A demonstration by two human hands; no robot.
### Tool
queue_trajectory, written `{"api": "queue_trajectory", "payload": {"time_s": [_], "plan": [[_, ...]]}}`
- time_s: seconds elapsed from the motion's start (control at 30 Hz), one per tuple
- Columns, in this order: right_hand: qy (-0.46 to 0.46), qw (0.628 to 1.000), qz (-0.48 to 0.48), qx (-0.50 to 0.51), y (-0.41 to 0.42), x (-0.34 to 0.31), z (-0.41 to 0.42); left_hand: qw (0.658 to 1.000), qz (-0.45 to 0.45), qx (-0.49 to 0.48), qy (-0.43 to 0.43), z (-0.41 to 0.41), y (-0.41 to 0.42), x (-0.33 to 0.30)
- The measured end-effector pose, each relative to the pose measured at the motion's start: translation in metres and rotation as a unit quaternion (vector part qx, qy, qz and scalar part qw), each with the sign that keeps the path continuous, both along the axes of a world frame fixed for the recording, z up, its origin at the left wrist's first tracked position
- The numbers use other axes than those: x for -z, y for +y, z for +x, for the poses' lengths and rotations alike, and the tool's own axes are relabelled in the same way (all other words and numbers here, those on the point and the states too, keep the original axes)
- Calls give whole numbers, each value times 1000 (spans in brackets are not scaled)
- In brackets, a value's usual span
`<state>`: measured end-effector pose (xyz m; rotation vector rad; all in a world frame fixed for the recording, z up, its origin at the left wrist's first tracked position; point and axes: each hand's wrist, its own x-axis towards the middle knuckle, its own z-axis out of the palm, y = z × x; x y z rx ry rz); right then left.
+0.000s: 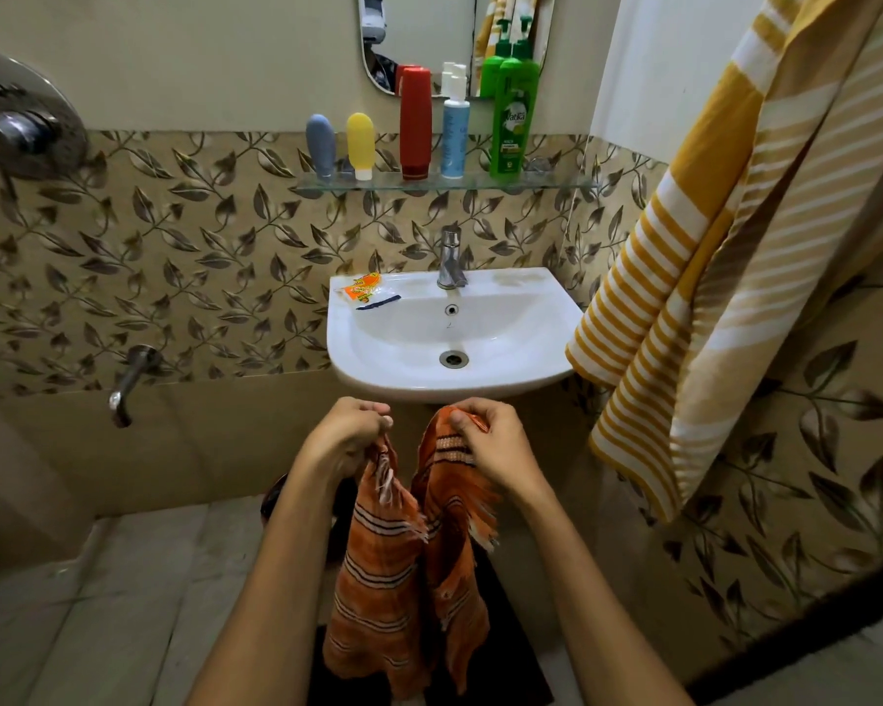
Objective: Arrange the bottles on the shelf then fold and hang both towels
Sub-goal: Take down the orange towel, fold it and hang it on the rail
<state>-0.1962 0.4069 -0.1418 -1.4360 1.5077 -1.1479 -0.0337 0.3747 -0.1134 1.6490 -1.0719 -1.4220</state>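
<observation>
An orange striped towel with fringed ends hangs in front of me, below the sink. My left hand pinches one top corner and my right hand grips the other, so the cloth droops in two folds. Several bottles stand upright in a row on the glass shelf: a grey tube, a yellow tube, a red bottle, a blue-and-white bottle and a green pump bottle. A yellow-and-white striped towel hangs at the right.
A white sink with a chrome tap juts from the leaf-patterned wall; an orange sachet lies on its left rim. A mirror hangs above the shelf. A shower valve and spout sit at the left.
</observation>
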Motion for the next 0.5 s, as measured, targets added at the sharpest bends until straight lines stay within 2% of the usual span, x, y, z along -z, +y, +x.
{"api": "queue_trajectory", "payload": {"time_s": [0.13,0.3,0.4,0.5], "plan": [[8,1000,-3,-30,5,3,9,992,29,-6,119,-2,7,1],[-53,997,-54,-28,13,5,19,972,75,16,223,-10,13,-1],[-68,994,-88,-15,16,6,23,969,76,16,235,-13,16,-3],[-19,995,-94,-32,17,7,22,973,68,17,219,-15,16,-3]]}}
